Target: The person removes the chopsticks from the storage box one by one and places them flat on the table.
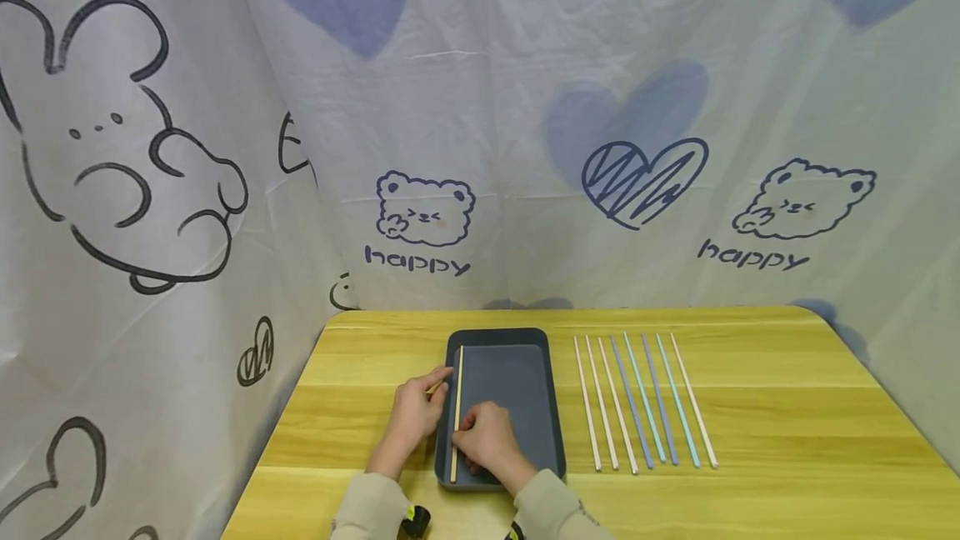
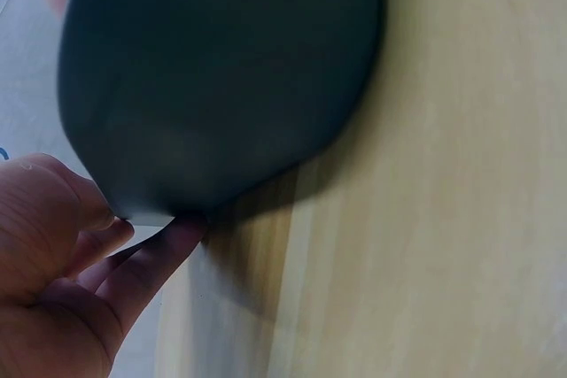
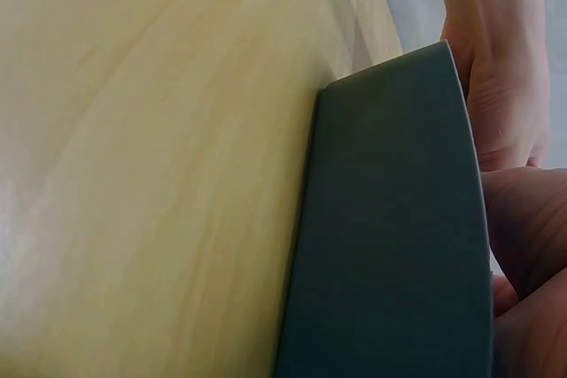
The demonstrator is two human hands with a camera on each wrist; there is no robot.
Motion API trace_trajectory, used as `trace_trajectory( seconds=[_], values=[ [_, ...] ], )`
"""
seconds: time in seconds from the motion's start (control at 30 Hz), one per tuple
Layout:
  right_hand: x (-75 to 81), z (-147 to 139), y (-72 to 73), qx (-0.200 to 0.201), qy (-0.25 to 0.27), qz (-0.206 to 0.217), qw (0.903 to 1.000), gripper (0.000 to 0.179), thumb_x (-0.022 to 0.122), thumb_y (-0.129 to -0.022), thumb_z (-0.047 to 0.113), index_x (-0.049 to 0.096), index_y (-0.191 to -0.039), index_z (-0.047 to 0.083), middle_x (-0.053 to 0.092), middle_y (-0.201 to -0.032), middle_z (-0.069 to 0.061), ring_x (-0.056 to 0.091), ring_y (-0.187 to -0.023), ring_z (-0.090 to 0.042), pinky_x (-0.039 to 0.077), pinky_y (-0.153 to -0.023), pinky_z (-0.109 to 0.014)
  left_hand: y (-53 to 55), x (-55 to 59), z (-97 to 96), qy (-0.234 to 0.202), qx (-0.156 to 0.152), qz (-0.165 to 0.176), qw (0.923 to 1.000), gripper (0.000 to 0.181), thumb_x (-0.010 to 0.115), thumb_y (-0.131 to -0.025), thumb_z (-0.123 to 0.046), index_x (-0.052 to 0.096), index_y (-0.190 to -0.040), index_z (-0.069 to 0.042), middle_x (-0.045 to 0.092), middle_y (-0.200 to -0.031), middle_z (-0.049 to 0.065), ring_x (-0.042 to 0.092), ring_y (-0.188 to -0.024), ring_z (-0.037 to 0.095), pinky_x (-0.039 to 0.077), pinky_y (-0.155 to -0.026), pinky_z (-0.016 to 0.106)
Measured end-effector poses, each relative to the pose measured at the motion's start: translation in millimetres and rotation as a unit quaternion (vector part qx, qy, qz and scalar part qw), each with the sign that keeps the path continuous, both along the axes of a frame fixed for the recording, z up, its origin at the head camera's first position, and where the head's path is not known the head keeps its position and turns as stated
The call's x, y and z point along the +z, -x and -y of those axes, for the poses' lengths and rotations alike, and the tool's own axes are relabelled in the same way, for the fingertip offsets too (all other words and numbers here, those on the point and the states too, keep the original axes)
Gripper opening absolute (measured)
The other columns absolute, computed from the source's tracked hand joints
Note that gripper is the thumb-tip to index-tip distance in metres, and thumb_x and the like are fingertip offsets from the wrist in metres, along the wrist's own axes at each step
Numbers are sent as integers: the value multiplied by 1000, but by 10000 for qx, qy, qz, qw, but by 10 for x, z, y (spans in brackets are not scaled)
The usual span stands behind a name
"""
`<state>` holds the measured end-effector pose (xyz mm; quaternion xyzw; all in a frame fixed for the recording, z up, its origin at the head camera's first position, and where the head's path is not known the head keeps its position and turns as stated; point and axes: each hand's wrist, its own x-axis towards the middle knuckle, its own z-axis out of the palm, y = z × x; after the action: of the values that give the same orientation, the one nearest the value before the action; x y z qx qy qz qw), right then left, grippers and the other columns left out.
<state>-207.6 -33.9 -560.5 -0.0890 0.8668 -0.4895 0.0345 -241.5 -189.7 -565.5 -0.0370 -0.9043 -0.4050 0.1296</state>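
Observation:
A dark grey tray [image 1: 517, 415] lies lengthwise on the wooden table, and a pale yellow chopstick [image 1: 458, 390] runs along its left side. My right hand [image 1: 491, 440] reaches into the tray and pinches the chopstick toward its near end. My left hand [image 1: 412, 411] is at the tray's left rim, with a forefinger stretched out against it. The left wrist view shows the left hand's fingers [image 2: 146, 276] touching the tray's outer side. In the right wrist view, the tray's wall [image 3: 390, 227] hides most of the right hand [image 3: 532, 227].
To the right of the tray, several pink, blue and lavender chopsticks [image 1: 636, 398] lie side by side on the table [image 1: 787, 407]. A printed cloth [image 1: 517, 123] hangs behind and to the left. A small black object [image 1: 416, 521] shows by the left sleeve.

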Motion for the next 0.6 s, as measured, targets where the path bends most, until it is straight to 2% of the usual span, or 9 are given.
trace_trajectory(
  seconds=[0.07,0.1,0.3,0.6],
  values=[
    [-10,8,8,-27,-22,6,10000,21,78,-80,3,66,-64,9,55,-43,2,49,-32,-6,47,-35,-28,9,-4,1,-13,-19,19,10000,32,65,-103,-4,73,-134,-8,67,-143,16,72,-89,23,44,-53,21],
    [-11,12,10,-47,-32,-8,10000,21,78,-80,3,66,-64,9,55,-43,2,49,-31,-6,47,-35,-28,13,-5,1,7,-22,3,10000,32,65,-103,-4,74,-134,-8,67,-143,16,73,-91,24,44,-54,20],
    [2,29,-11,-116,-127,-206,9996,22,78,-78,1,63,-63,10,54,-43,3,46,-30,-4,45,-33,-27,9,1,4,23,-48,-68,10000,32,65,-103,-4,74,-133,-6,68,-142,16,71,-118,31,48,-62,19],
    [-11,47,12,-300,-104,71,9995,26,79,-76,1,60,-62,10,53,-43,3,48,-30,-5,46,-34,-27,20,-12,4,-25,-24,0,10000,32,65,-103,-5,73,-134,-7,67,-143,16,74,-102,24,47,-57,19]
  ],
)
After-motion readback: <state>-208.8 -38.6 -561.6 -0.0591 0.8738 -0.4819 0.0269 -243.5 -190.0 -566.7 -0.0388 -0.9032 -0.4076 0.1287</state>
